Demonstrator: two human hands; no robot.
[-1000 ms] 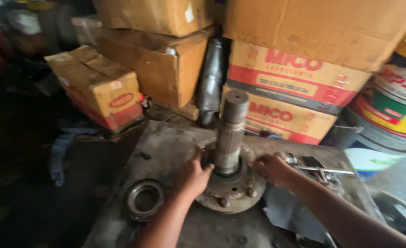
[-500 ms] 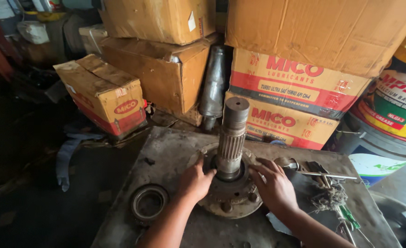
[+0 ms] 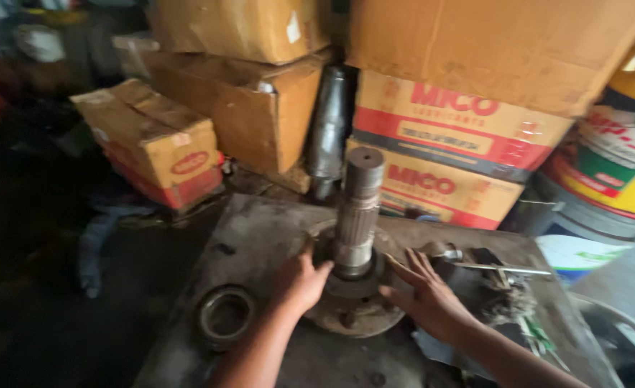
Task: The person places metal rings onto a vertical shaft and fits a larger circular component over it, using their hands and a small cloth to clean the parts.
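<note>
Upright grey splined steel shaft [image 3: 357, 212] on round rusty flange [image 3: 353, 316], standing between both hands. Left hand [image 3: 299, 282] cupped against collar at shaft's base, fingers curled; right hand [image 3: 426, 298] flat, fingers spread on flange. Loose dark bearing ring [image 3: 224, 315] just left of left forearm.

Grey splined axle shaft [image 3: 357, 215] stands upright on its round, rusty flange [image 3: 350, 316], mid-table.

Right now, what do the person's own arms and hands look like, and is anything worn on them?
Both forearms are bare: no sleeves reach into view. The left hand and the right hand wear no gloves, and no ring, watch or wristband shows on either. The picture is a little blurred, so grime or small marks on the fingers cannot be told.
</note>
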